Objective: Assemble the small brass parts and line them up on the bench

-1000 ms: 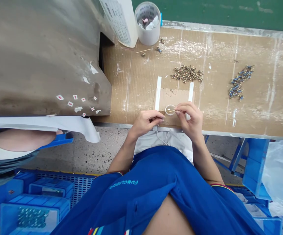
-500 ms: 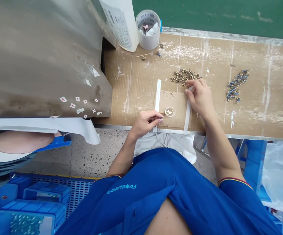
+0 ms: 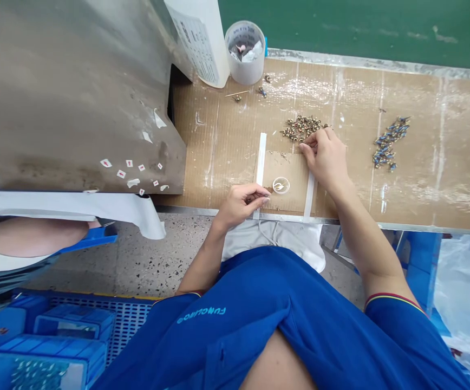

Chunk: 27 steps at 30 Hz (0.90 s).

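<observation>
My left hand (image 3: 243,205) rests at the bench's front edge with thumb and fingertips pinched; whatever lies between them is too small to name. Just to its right is a small round clear dish (image 3: 281,185) with pale bits in it, on a cardboard square (image 3: 289,168) between two white tape strips. My right hand (image 3: 325,157) is at the near side of a pile of small brass-coloured metal parts (image 3: 302,127). Its thumb and index finger come together at the pile's edge, and what they pinch, if anything, is hidden.
Farther right lies a second pile of blue-and-brass parts (image 3: 389,142). A tape-roll cup (image 3: 246,67) with scraps stands at the back, near a toothpick (image 3: 237,93) and loose parts. On the left, a metal housing (image 3: 97,108) carries small arrow stickers. Another person's arm shows lower left.
My right hand has shifted slightly left along the pile, and its thumb and index finger have closed together. My left hand stays pinched in nearly the same place.
</observation>
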### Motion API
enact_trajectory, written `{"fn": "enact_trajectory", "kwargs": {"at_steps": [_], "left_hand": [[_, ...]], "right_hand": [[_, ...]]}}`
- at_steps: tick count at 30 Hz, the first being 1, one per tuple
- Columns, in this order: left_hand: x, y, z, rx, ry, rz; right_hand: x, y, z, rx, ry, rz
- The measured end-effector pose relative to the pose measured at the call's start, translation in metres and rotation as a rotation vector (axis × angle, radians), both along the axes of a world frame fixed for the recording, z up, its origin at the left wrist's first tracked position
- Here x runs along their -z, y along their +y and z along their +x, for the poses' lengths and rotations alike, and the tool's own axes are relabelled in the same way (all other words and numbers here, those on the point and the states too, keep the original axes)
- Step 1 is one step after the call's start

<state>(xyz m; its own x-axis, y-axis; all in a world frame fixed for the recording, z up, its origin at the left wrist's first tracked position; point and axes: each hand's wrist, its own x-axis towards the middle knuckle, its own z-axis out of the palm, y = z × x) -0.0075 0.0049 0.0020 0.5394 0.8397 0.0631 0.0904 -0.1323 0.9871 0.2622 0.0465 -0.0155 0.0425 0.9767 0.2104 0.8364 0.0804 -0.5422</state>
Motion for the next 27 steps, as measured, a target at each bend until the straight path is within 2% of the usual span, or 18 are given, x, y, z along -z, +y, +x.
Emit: {"fn": "enact_trajectory", "kwargs": {"at_steps": [5,11,16,19,23,27], "left_hand": [[0.001,0.000,0.000,-0.001,-0.006,-0.002],[0.003,0.000,0.000,0.007,0.011,0.036],[0.000,0.001,-0.001,0.038,0.035,0.144],[-0.001,0.002,-0.001,0.077,0.074,0.178],[0.001,0.002,-0.001,0.100,0.094,0.221],[0.003,0.000,0.000,0.107,0.108,0.267]], "right_hand": [[0.003,0.007,-0.006,-0.005,-0.032,-0.016],[-0.015,0.000,-0.011,0.029,-0.053,-0.007],[-0.037,-0.038,-0.012,0.106,0.106,0.034],[-0.044,-0.067,-0.018,0.123,0.205,0.082],[-0.044,-0.098,-0.034,0.091,0.339,0.078],[-0.039,-0.121,-0.055,0.091,0.508,-0.043]]}}
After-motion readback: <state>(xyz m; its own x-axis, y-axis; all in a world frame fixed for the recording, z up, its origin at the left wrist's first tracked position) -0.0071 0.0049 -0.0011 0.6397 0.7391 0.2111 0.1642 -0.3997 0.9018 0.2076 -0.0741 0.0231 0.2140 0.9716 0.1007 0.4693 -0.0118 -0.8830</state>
